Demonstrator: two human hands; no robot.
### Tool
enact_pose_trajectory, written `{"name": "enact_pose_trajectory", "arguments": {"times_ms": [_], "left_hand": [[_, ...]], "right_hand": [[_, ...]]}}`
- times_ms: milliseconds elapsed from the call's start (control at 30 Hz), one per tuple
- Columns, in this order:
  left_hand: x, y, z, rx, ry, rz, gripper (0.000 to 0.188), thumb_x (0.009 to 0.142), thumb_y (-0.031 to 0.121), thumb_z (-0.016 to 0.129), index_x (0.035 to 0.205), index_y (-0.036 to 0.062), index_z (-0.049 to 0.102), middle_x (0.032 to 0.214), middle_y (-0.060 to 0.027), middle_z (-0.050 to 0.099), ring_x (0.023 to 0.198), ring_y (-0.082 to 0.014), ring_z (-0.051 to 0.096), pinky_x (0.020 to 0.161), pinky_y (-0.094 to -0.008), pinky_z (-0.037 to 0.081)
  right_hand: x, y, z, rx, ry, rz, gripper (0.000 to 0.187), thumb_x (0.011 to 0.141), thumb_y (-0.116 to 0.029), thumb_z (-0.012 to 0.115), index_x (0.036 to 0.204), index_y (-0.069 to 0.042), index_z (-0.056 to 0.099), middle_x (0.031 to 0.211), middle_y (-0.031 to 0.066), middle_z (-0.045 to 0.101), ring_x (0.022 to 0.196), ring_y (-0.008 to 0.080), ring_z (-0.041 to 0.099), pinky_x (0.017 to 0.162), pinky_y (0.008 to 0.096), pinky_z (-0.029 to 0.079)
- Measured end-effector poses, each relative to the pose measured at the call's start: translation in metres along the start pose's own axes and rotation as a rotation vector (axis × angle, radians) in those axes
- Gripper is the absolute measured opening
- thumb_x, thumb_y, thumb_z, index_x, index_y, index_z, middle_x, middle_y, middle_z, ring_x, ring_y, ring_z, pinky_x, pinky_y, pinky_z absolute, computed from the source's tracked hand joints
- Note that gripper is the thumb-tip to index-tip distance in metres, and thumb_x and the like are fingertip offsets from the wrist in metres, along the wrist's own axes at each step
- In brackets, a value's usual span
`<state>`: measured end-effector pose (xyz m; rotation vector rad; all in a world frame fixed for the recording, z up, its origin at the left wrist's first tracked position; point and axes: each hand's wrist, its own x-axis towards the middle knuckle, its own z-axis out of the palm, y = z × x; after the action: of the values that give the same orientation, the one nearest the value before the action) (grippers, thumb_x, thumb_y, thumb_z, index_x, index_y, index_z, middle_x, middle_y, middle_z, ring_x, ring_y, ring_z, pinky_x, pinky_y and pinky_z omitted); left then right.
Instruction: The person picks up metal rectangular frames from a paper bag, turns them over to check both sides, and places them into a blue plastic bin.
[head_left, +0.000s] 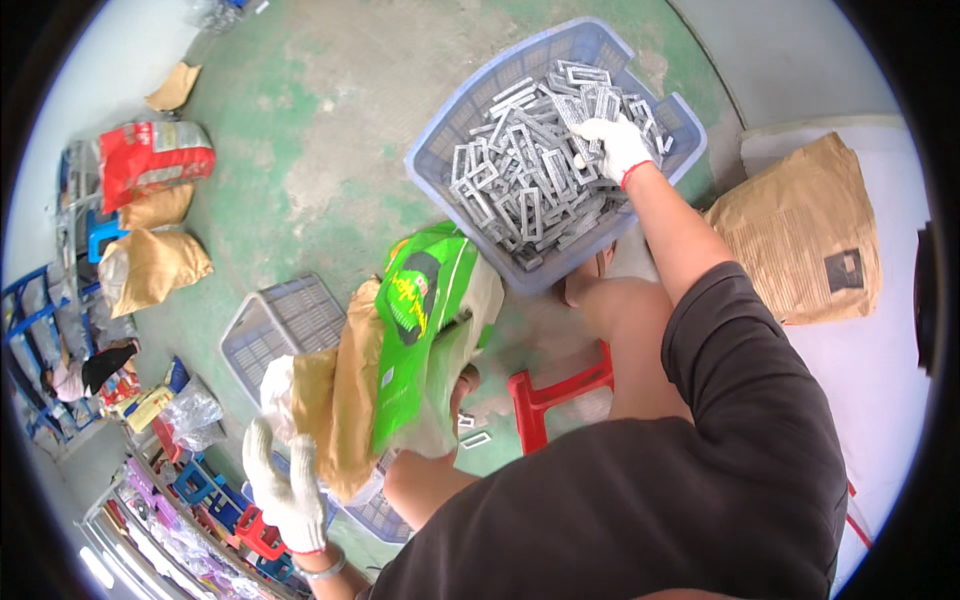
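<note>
My right hand (615, 148), in a white knitted glove with a red cuff, reaches into a blue-grey plastic basket (433, 192). Its thumb and fingers close around some of the grey rectangular frames (530, 150) heaped there; how many is hidden. My left hand (288, 492), gloved alike, is raised at the lower left with its fingers apart and nothing in them. Close by it stand a brown paper sack (350, 400) and a green printed plastic sack (425, 330), whose top edge lies near the basket.
A grey crate (285, 325) stands behind the sacks. Between my legs is a red plastic stool (535, 400), with loose frames (476, 440) on the floor. At right leans a large brown paper bag (800, 235). Sacks, including a red one (155, 165), and racks line the left.
</note>
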<state>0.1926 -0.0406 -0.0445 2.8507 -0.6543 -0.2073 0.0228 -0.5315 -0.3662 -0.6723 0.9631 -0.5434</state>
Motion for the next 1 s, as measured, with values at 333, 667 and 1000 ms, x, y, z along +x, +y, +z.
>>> {"name": "enact_pose_trajectory", "arguments": {"times_ms": [333, 667, 1000], "left_hand": [[-0.091, 0.057, -0.020, 0.062, 0.273, 0.904, 0.045, 0.087, 0.020, 0.071, 0.124, -0.0038, 0.059, 0.127, -0.0141, 0.061, 0.117, -0.0285, 0.057, 0.099, -0.0398, 0.045], [-0.153, 0.139, -0.035, -1.386, -0.140, 0.220, 0.038, 0.093, 0.020, 0.065, 0.125, 0.0016, 0.058, 0.113, -0.0089, 0.065, 0.098, -0.0159, 0.062, 0.085, -0.0298, 0.051], [-0.189, 0.077, -0.022, -2.413, -0.401, 0.098, 0.023, 0.100, 0.027, 0.054, 0.113, 0.0095, 0.062, 0.109, -0.0091, 0.066, 0.102, -0.0248, 0.064, 0.088, -0.0419, 0.054]], "right_hand": [[-0.243, -0.090, 0.108, 0.249, -0.873, -0.003, 0.056, 0.082, 0.007, 0.062, 0.134, -0.001, 0.044, 0.114, 0.0188, 0.060, 0.091, 0.0272, 0.067, 0.067, 0.0427, 0.062], [-0.463, -0.085, 0.136, 0.040, -1.004, -0.083, 0.055, 0.076, 0.007, 0.066, 0.128, 0.001, 0.049, 0.111, 0.0138, 0.064, 0.091, 0.0205, 0.068, 0.081, 0.0312, 0.057], [-0.516, -0.062, 0.144, 0.188, -1.231, 0.109, 0.049, 0.083, 0.005, 0.064, 0.130, 0.001, 0.048, 0.122, 0.0182, 0.062, 0.104, 0.0270, 0.066, 0.085, 0.0353, 0.058]]}}
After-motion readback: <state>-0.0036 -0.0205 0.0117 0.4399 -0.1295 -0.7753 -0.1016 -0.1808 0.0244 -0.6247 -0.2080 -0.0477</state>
